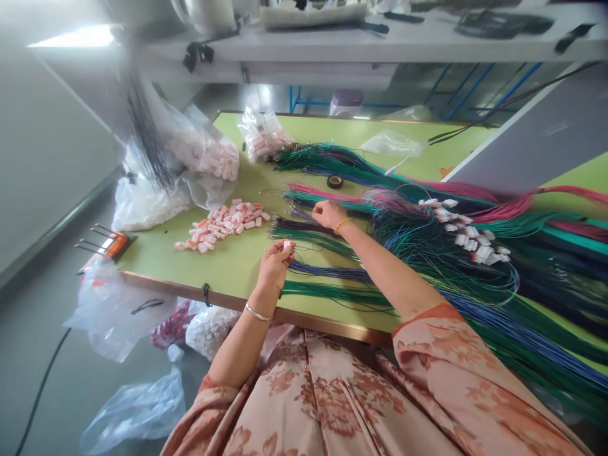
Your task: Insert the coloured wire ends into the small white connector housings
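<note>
left hand: pinches small white connector above table front edge
right hand: closed on wire ends of coloured wire bundles
loose connectors: piled on table, left of hands

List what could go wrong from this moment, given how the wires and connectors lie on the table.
1. The left hand pinches a small white connector by the fingertips; it could slip and drop.
2. The right hand reaches into densely overlapping wire bundles; pulling one wire may snag or drag neighbours.
3. The loose pile of connectors lies unboxed on the table; a sweeping forearm might scatter some toward the edge.
</note>
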{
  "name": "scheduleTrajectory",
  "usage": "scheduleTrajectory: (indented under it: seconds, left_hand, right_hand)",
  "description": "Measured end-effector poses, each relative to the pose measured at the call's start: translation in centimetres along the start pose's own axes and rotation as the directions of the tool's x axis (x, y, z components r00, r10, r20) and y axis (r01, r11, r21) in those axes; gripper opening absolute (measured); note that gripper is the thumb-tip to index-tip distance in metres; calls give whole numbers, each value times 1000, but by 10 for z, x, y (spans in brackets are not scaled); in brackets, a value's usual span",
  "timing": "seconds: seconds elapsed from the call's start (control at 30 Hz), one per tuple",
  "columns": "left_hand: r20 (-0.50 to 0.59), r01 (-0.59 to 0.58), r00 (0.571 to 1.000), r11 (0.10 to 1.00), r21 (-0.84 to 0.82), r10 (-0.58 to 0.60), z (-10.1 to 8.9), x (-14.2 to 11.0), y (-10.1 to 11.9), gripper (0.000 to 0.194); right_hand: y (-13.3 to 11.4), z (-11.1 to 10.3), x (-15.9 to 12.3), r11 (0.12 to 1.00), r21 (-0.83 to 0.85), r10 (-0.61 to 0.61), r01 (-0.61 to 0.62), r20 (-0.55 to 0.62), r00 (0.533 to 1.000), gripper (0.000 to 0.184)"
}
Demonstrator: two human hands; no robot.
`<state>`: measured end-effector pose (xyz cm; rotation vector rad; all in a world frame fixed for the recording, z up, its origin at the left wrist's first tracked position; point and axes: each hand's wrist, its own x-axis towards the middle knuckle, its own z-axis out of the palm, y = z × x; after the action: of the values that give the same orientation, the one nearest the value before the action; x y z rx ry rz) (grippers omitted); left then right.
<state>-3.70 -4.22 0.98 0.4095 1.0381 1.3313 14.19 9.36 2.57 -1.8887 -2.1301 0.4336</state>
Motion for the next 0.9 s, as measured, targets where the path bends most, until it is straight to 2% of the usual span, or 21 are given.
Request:
scheduleTrajectory:
  seconds: [0.13,0.27,0.43,0.6,0.73,0.9]
  left_hand:
    - [20,19,1000,1000,-4,-18,-2,-1,2,27]
    - [31,31,999,1000,0,-31,-3,-2,3,29]
    - [37,24,999,1000,-6,-24,-2,-3,3,27]
    - [23,26,999,1000,-10,-26,-2,-2,2,30]
    - [21,20,1000,1000,-9,-19,-2,-1,0,31]
    - [42,20,999,998,-63,-17,0,-2,1,25]
  right_hand:
    - [0,6,4,996,-87,-14,19,52,999,20]
    - [0,3,3,981,-151,-110,124,95,989,21]
    - [2,-4,-2,969,-157,-180,191,82,980,23]
    - [-7,-2,-3,959,108,-268,263,28,963,13]
    - [-29,5,-1,878,356,-324,320,-48,945,12]
    - [-52,-1,-17,762,543,-362,352,-94,928,14]
